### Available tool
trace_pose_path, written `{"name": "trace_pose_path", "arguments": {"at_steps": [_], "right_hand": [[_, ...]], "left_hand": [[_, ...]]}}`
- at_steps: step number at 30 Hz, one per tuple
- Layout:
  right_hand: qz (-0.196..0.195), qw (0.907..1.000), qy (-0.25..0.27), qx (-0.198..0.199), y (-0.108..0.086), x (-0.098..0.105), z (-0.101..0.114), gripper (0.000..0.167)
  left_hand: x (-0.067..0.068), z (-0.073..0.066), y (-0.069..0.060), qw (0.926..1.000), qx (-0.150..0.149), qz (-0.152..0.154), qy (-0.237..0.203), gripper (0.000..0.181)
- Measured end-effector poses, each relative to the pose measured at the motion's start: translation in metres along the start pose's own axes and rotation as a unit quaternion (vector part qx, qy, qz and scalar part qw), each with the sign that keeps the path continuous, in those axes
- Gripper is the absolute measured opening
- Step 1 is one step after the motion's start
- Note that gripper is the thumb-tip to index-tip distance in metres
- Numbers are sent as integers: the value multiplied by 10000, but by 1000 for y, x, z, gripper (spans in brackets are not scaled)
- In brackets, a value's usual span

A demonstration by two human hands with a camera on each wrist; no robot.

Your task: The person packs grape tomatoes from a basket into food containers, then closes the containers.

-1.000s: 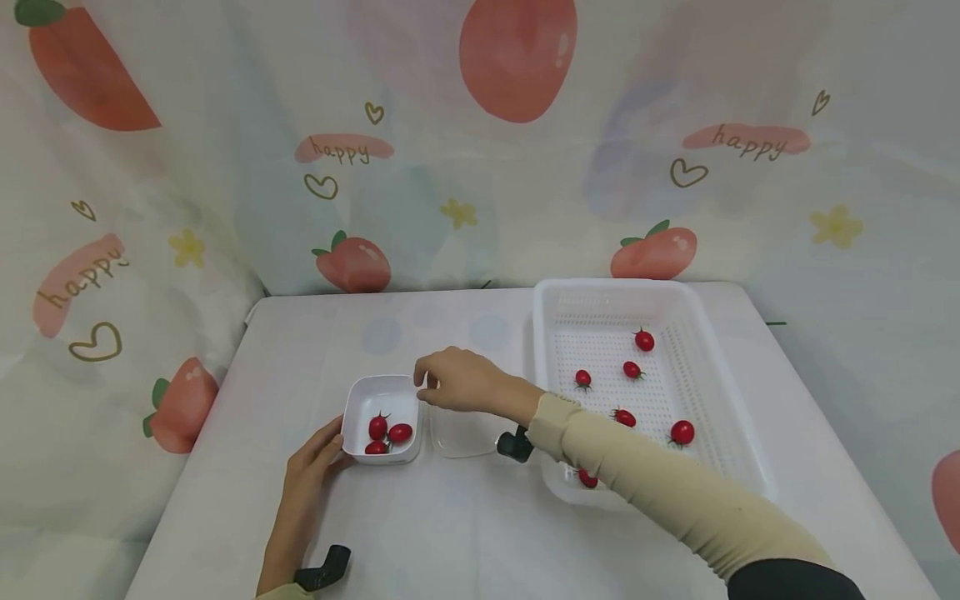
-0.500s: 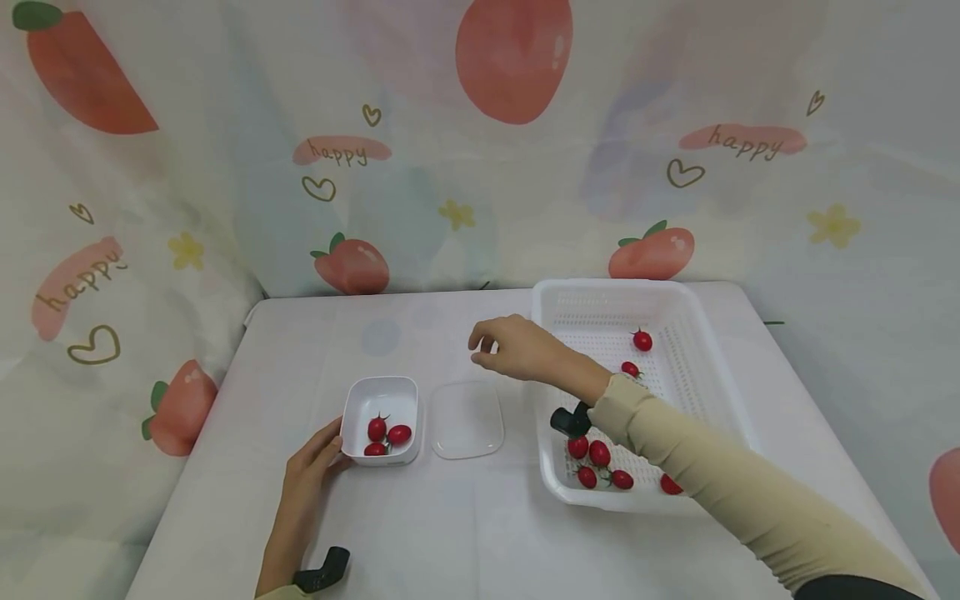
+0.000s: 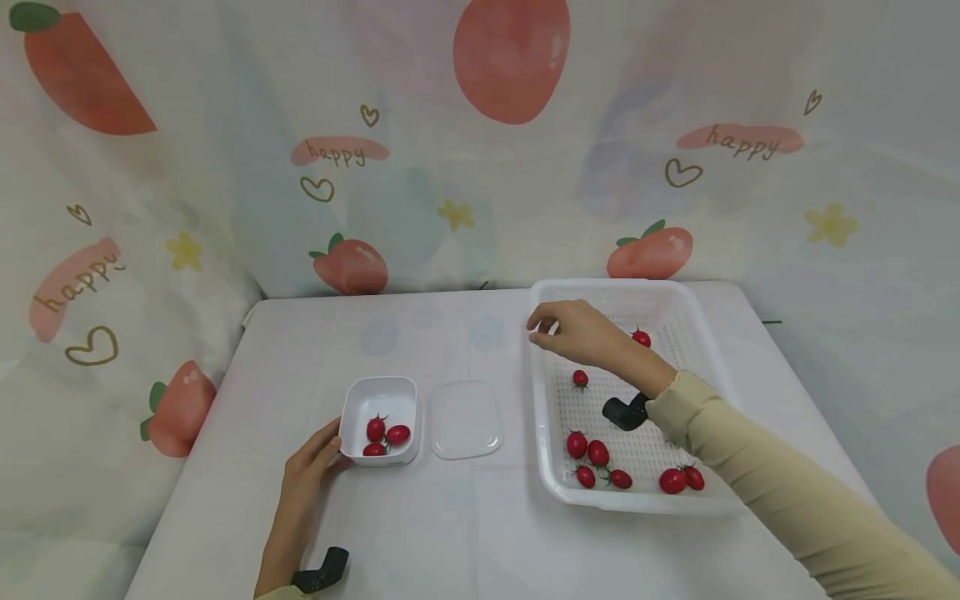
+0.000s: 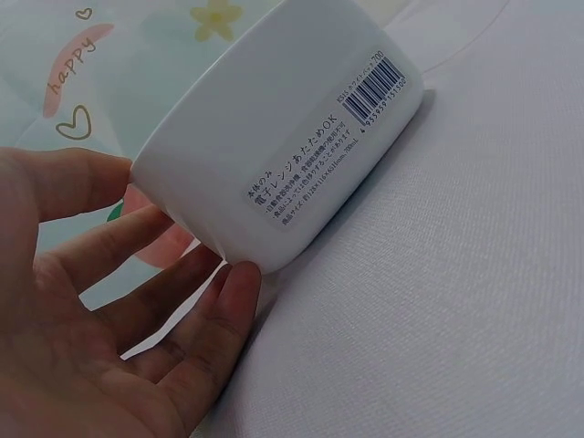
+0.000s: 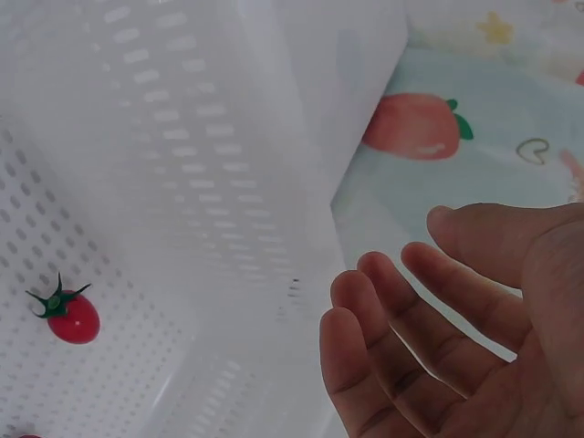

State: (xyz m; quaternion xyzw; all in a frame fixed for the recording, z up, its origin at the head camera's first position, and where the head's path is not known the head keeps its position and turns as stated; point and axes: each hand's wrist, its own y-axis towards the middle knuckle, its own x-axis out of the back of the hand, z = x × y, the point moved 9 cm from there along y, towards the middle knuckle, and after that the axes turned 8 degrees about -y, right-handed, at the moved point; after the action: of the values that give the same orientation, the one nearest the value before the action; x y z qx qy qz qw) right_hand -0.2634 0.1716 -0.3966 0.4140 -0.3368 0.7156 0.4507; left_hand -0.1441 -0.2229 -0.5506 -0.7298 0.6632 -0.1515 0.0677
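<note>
In the head view a white square container (image 3: 379, 392) holds three red cherry tomatoes (image 3: 397, 434). My left hand (image 3: 307, 467) touches its left side; the left wrist view shows the relaxed fingertips of this hand (image 4: 137, 292) against the labelled wall of the container (image 4: 274, 137). My right hand (image 3: 577, 332) hangs over the left back part of a white perforated basket (image 3: 542, 417) with nothing in its loosely bent fingers, which the right wrist view also shows at the hand (image 5: 456, 338). Several tomatoes (image 3: 597, 452) lie in the basket, one of them (image 5: 73, 318) with a green stem.
A clear square lid (image 3: 466, 420) lies flat on the white-covered table (image 3: 420, 533), between the container and the basket. Behind the table hangs a printed cloth (image 3: 525, 200). Black wrist mounts (image 3: 625, 413) are worn on both wrists.
My right hand has moved right and back, from the container's right edge past the lid to above the basket. My left hand has stayed at the container, and its three tomatoes lie as before.
</note>
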Motion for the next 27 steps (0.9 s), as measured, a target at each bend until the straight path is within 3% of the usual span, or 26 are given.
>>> {"name": "trace_pose_path", "arguments": {"at_steps": [14,27], "right_hand": [[-139,9995,-114,-273,-20,4,-42,25],[194,9987,-134,-459,-24,-15,-78,31]], "left_hand": [[1,1,0,10000,-38,27,53,50],[1,2,0,10000,-45,22,17,50]]}}
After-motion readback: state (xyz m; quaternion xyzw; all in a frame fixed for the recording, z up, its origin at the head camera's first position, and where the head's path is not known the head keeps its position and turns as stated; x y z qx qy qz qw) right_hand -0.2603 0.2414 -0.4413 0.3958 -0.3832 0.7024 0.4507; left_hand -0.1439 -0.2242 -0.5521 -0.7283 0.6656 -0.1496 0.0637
